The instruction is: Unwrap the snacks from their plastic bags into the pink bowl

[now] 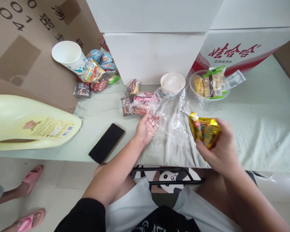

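My left hand [145, 129] pinches the near left edge of a clear plastic bag [177, 124] lying flat on the cloth. Just beyond its fingers sit a pink snack packet [146, 97], a dark cocoa packet [125, 105] and a small yellow-purple packet [133, 86]. Whether these are inside the bag or under its film, I cannot tell. My right hand [221, 149], slightly blurred, grips a shiny yellow snack packet [206, 129] above the cloth, right of the bag. A white paper bowl [172, 91] stands behind the bag.
A clear plastic bowl [224, 96] of snacks stands at the back right. A paper cup [70, 56] leans among several wrapped snacks [106, 59]. A phone [107, 143] and a large pale yellow bottle [33, 124] lie left. White boxes [154, 54] wall the back. Another person's slippered foot [31, 180] shows lower left.
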Motion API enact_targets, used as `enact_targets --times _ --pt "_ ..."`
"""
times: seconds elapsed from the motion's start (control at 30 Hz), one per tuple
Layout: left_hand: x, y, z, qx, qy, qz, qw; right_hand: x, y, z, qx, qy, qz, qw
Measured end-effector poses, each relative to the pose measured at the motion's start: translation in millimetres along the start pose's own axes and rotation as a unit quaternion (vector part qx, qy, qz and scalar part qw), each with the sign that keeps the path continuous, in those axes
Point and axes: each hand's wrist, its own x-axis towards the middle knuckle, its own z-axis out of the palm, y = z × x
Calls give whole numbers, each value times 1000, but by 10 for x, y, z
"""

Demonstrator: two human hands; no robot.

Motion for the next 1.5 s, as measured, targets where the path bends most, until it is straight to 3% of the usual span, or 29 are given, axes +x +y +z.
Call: enact_targets --times 0.13,0.23,0.3,0.37,0.43,0.47,0.53,0.67,0.83,1.03,1.27,1.4,1.5 --pt "56 -21 14 56 1 -8 998 364 226 -257 -63 118 -3 991" --pt "55 -27 35 92 -14 -18 995 929 443 -283 -95 114 34 988" --pt "41 -27 43 106 -26 -21 994 1330 537 -233 -126 67 86 986" --pt "26 -27 39 114 -34 -26 993 1647 579 -155 -147 -60 127 979" --pt "19 -26 25 121 -37 -26 992 1836 597 -73 -179 -193 178 948" --pt "19 -26 18 124 -39 -24 991 1883 609 -37 -193 -230 192 934" --pt "24 -28 4 128 -41 -18 991 1911 652 19 -218 -243 195 925" --pt "42 -37 -2 138 -47 -19 989 1895 805 77 -240 -191 147 940" --pt "52 -45 -8 147 -40 -12 988 2006 925 123 -260 -186 155 935" --pt "55 -48 -15 146 -42 -12 988 2089 850 169 -281 -225 152 920" --pt "60 -58 -11 151 -60 -10 987 1990 805 213 -267 -179 152 935" --pt "70 -63 -24 150 -61 -10 987 2000 796 214 -318 -202 203 904" --pt "73 -69 -19 149 -48 -8 988 2022 793 171 -329 -224 198 896"
